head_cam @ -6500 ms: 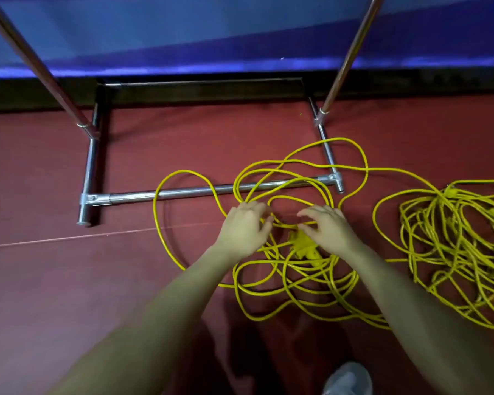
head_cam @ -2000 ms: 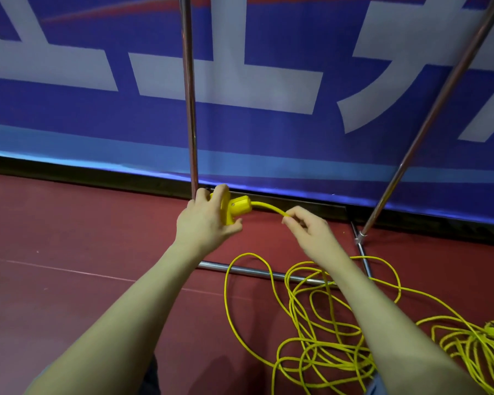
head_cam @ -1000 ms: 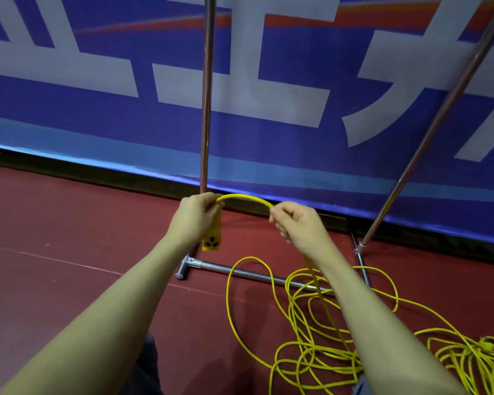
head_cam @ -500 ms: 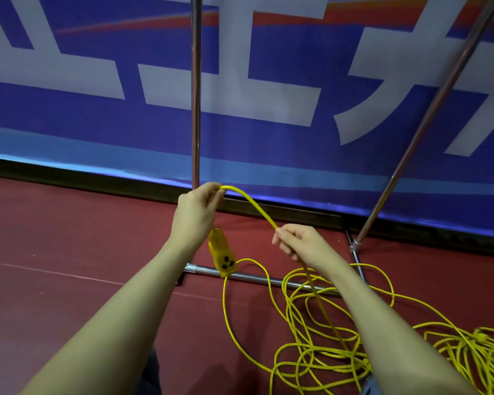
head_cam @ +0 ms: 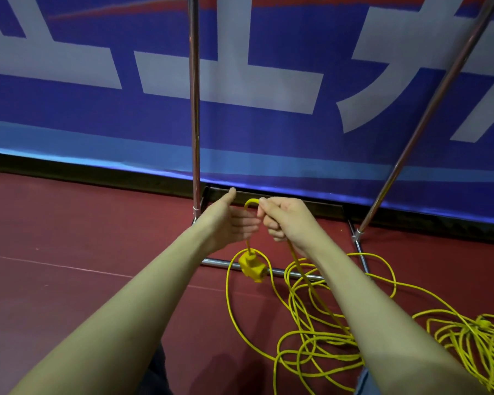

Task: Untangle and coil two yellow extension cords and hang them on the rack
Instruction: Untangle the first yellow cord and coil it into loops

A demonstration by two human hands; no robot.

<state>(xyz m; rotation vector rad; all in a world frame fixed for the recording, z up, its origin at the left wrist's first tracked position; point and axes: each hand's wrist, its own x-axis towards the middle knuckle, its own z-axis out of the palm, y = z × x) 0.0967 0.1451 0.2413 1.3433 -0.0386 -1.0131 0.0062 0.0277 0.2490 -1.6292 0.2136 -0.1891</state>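
Since half a second ago the hands have come together and the socket end (head_cam: 252,267) hangs lower. The left hand (head_cam: 231,220) is open, thumb up, fingers straight beside the cord. The right hand (head_cam: 284,218) grips a loop of yellow extension cord (head_cam: 305,280) — the rest lies tangled on the red floor (head_cam: 69,238) by the rack (head_cam: 195,109); a second cord (head_cam: 474,340) lies far right.

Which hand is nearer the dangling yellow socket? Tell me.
Left. The left hand is just above the socket, its cord running past the palm; the right hand is above and farther right.
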